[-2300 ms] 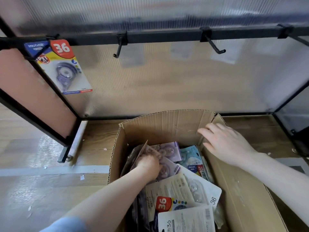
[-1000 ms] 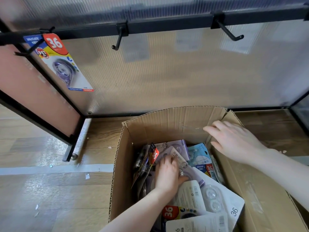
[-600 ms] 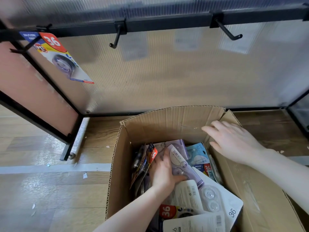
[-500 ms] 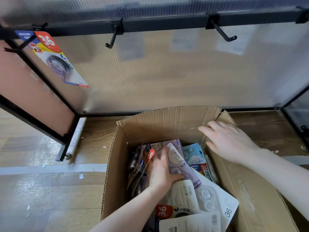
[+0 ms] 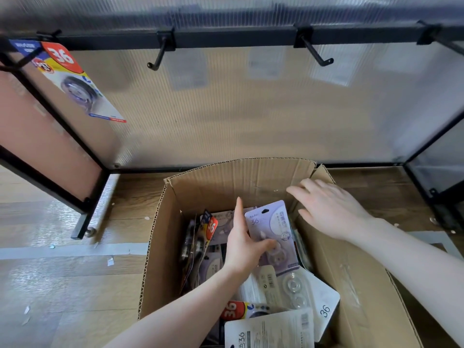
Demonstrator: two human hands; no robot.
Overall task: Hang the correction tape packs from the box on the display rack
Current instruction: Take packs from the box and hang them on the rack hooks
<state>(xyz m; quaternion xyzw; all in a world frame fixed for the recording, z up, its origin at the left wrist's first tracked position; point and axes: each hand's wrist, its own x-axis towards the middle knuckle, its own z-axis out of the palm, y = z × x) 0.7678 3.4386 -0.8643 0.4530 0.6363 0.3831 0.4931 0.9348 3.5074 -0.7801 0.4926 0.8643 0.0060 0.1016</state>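
Lilac pack [image 5: 272, 229], one, left-held.

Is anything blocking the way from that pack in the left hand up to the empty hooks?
Nothing visible does. The left hand holds the lilac pack raised above the other packs in the box. The open space up to the nearest bare hook on the rack bar looks free. The right hand rests on the box's right flap, off to the side.

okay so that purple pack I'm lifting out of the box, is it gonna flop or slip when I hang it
Probably fairly stiff: the purple pack stands upright though the left hand pinches only its lower half. The glossy front may be slippery. It looks light, a flat card.
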